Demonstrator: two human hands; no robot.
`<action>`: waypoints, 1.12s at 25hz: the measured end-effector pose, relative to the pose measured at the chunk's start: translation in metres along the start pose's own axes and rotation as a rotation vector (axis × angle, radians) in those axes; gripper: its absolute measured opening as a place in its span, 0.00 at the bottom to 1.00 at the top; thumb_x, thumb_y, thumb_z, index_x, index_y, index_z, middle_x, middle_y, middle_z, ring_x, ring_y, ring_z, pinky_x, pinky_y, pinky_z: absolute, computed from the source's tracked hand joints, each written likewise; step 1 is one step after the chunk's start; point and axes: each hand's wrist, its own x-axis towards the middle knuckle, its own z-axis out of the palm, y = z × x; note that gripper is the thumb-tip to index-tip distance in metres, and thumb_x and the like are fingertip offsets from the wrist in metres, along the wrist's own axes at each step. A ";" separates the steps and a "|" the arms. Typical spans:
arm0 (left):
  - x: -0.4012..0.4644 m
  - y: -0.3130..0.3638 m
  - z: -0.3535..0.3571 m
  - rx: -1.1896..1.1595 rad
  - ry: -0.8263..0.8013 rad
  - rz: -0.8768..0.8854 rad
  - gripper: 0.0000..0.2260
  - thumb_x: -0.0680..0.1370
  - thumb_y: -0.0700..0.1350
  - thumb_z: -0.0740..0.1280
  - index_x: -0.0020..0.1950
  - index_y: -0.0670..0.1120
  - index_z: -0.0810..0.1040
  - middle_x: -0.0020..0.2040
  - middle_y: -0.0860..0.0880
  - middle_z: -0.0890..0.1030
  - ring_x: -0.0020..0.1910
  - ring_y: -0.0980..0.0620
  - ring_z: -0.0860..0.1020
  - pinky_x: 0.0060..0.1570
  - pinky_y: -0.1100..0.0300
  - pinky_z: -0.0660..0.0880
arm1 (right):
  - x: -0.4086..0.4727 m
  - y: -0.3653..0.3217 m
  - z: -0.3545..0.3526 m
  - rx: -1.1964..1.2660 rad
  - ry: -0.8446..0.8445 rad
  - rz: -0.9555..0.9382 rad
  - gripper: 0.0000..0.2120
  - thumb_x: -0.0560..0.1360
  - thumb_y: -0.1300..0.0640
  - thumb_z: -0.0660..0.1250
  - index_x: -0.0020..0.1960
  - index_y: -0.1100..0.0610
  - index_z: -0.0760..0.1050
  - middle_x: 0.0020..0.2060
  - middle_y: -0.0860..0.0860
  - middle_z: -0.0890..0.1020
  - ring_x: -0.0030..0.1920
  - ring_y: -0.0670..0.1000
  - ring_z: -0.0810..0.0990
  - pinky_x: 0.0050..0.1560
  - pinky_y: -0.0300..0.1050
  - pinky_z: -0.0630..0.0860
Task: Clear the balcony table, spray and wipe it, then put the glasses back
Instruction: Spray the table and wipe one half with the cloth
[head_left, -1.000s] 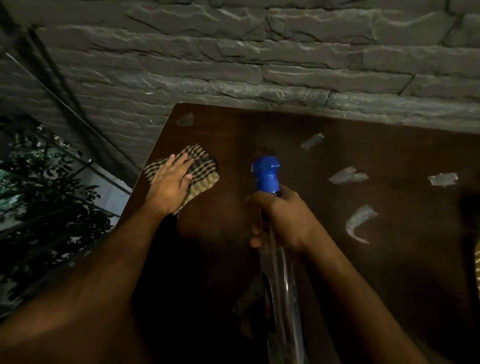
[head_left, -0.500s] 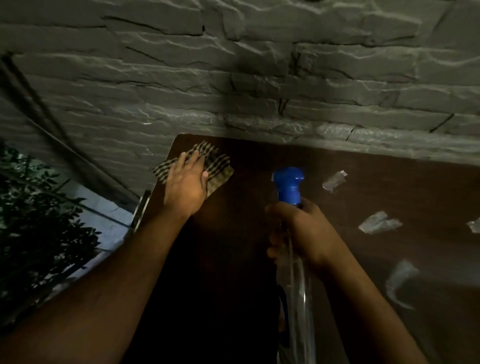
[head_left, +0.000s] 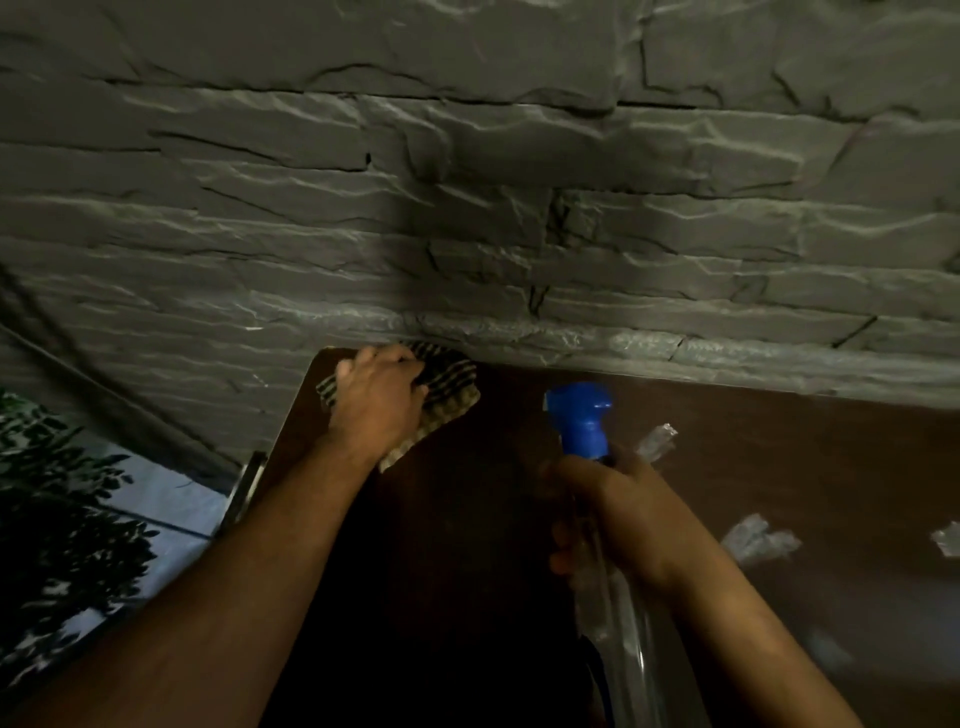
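Checked cloth (head_left: 448, 397) at the table's (head_left: 467, 519) far-left corner, bunched against the stone wall (head_left: 467, 208). Left hand (head_left: 376, 405) lies on top, fingers curled over the cloth's far edge, gripping it; fabric shows right of and below the knuckles. Right hand (head_left: 613, 514) clenched round the neck of a clear spray bottle (head_left: 618, 639), blue nozzle (head_left: 582, 415) above the fingers. Bare brown tabletop to the right, with pale wet patches (head_left: 761, 540). Left table edge drops off toward foliage (head_left: 57, 519).

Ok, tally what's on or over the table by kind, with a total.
Checked brown-and-black cloth, under left hand: 1
Clear spray bottle with blue nozzle, in right hand: 1
Pale patches on the dark brown table: 3 visible
Total: 5
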 end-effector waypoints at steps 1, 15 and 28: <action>0.004 0.003 -0.002 -0.062 -0.047 -0.039 0.18 0.79 0.50 0.62 0.67 0.48 0.74 0.67 0.51 0.71 0.66 0.48 0.66 0.64 0.50 0.64 | 0.004 -0.001 0.001 -0.020 -0.001 0.009 0.07 0.75 0.60 0.68 0.52 0.59 0.73 0.32 0.57 0.77 0.29 0.54 0.76 0.27 0.44 0.77; 0.000 0.021 0.007 -0.137 0.012 -0.246 0.23 0.77 0.62 0.61 0.61 0.46 0.76 0.63 0.42 0.74 0.63 0.40 0.69 0.61 0.47 0.65 | 0.017 -0.012 0.003 -0.012 0.043 0.145 0.16 0.73 0.57 0.70 0.57 0.65 0.73 0.35 0.59 0.77 0.30 0.55 0.77 0.41 0.58 0.80; -0.017 0.096 0.042 -0.233 0.049 0.193 0.15 0.77 0.49 0.64 0.61 0.44 0.79 0.62 0.48 0.79 0.61 0.44 0.74 0.62 0.48 0.68 | 0.000 0.013 -0.029 0.031 0.027 0.061 0.09 0.73 0.59 0.69 0.51 0.60 0.73 0.30 0.56 0.75 0.28 0.53 0.76 0.33 0.51 0.79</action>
